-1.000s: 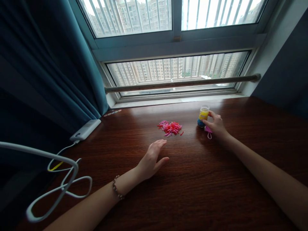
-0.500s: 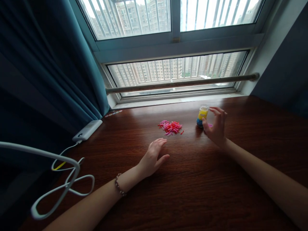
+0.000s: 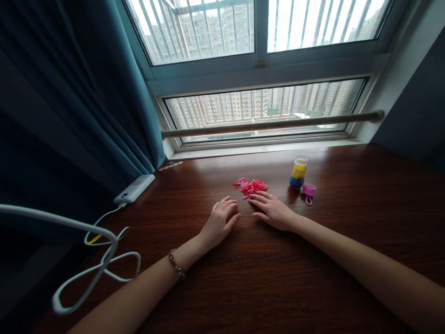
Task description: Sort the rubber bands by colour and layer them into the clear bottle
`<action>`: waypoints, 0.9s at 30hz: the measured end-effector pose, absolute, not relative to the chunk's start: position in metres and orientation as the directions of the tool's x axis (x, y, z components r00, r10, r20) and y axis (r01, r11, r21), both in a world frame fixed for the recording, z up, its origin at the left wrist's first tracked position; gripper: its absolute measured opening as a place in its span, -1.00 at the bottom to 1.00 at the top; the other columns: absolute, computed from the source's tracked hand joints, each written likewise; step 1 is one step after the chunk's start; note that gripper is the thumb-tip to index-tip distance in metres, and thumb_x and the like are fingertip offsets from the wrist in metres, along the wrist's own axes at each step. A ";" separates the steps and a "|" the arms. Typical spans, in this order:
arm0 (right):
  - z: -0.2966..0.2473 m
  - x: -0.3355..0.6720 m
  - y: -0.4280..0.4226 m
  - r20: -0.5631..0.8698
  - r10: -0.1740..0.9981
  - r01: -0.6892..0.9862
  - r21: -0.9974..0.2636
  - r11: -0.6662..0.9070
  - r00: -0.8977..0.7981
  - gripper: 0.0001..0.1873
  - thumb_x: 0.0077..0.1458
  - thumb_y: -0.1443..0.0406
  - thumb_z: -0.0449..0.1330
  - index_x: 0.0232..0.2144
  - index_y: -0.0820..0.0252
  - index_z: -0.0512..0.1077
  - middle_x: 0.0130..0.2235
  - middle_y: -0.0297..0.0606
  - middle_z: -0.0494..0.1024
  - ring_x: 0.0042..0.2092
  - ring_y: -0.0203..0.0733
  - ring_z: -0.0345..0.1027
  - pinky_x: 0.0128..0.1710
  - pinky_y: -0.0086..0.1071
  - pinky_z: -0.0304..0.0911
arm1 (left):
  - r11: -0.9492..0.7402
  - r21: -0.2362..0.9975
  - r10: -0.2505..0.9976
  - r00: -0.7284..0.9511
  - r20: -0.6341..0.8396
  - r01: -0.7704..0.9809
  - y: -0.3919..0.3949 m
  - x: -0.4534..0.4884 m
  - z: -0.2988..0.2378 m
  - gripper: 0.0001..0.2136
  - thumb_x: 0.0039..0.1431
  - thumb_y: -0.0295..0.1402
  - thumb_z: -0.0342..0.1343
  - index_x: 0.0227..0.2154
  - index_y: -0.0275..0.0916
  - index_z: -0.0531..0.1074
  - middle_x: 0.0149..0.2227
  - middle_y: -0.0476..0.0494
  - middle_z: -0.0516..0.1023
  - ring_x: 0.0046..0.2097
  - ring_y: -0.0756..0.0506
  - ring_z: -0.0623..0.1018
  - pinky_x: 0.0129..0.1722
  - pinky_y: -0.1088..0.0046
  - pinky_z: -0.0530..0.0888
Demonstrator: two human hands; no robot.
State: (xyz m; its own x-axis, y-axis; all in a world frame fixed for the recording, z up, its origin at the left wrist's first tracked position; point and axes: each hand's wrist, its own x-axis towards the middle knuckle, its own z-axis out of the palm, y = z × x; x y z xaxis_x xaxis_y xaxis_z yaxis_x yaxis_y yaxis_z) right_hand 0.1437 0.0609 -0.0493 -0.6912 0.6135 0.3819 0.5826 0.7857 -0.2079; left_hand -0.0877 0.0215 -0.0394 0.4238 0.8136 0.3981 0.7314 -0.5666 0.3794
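A loose pile of small pink and red rubber bands [image 3: 251, 186] lies on the dark wooden table. My right hand [image 3: 274, 211] rests palm down at the near right side of the pile, fingers stretched out, its fingertips at the pile's edge. Just left of it lies my left hand [image 3: 217, 223], fingers extended and holding nothing, short of the pile. To the right stands an upright clear jar [image 3: 299, 172] with yellow and blue contents. Beside its base is a pink lid with a loop [image 3: 309, 191].
At the left, a white power bank [image 3: 135, 189] lies by the blue curtain [image 3: 139, 116], with a white cable [image 3: 104, 260] looping toward the near left. A flat strip of small round pieces [image 3: 170, 166] lies by the window. A rail [image 3: 271, 125] crosses the window behind the table [image 3: 222, 292].
My right hand has left the jar and moved left to the rubber band pile. The jar stands free, and the pink lid beside it now shows. My left hand has barely moved.
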 end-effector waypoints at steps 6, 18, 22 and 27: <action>-0.041 0.146 0.055 0.497 0.561 0.495 -0.272 0.825 -0.662 -0.75 0.16 0.22 0.05 -0.17 0.18 0.40 -0.19 -0.14 0.46 -0.05 -0.09 0.23 -0.03 -0.16 0.16 | -0.583 0.375 0.804 0.444 0.397 0.720 0.026 -0.084 -0.039 -0.75 0.16 -0.32 -0.04 -0.11 -0.22 0.34 -0.03 -0.20 0.40 0.13 -0.17 0.25 0.09 0.07 0.21; -0.049 0.150 0.065 0.551 0.652 0.435 -0.486 0.758 -0.521 -0.88 0.07 0.34 0.12 -0.30 0.18 0.42 -0.32 -0.20 0.49 -0.21 -0.12 0.29 -0.17 -0.23 0.24 | -0.587 0.451 0.808 0.449 0.382 0.672 0.061 -0.045 -0.041 -0.91 0.10 -0.39 0.03 -0.44 -0.25 0.41 -0.35 -0.11 0.43 -0.24 -0.09 0.42 -0.20 0.34 0.39; -0.050 0.150 0.067 0.490 0.656 0.452 -0.478 0.753 -0.574 -0.82 0.04 0.39 0.14 -0.24 0.19 0.40 -0.32 -0.20 0.48 -0.22 -0.12 0.28 -0.20 -0.25 0.24 | -0.524 0.565 0.852 0.387 0.353 0.638 0.061 -0.050 -0.042 -0.92 0.10 -0.40 0.02 -0.43 -0.26 0.39 -0.40 -0.07 0.44 -0.32 -0.05 0.42 -0.29 0.41 0.39; -0.051 0.149 0.068 0.474 0.690 0.478 -0.500 0.722 -0.547 -0.86 0.06 0.43 0.09 -0.32 0.18 0.41 -0.36 -0.24 0.45 -0.28 -0.16 0.29 -0.25 -0.31 0.23 | -0.455 0.657 0.890 0.292 0.349 0.601 0.062 -0.051 -0.041 -0.89 0.11 -0.37 0.00 -0.42 -0.27 0.39 -0.42 -0.06 0.46 -0.36 -0.03 0.43 -0.34 0.44 0.38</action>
State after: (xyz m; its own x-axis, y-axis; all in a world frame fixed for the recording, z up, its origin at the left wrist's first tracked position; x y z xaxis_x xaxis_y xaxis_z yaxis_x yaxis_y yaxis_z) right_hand 0.1494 0.0680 -0.0507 -0.5467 0.6900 0.4744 0.4779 0.7223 -0.4998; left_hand -0.0505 0.0616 -0.0411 0.2924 0.8903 0.3491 0.6005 -0.4550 0.6575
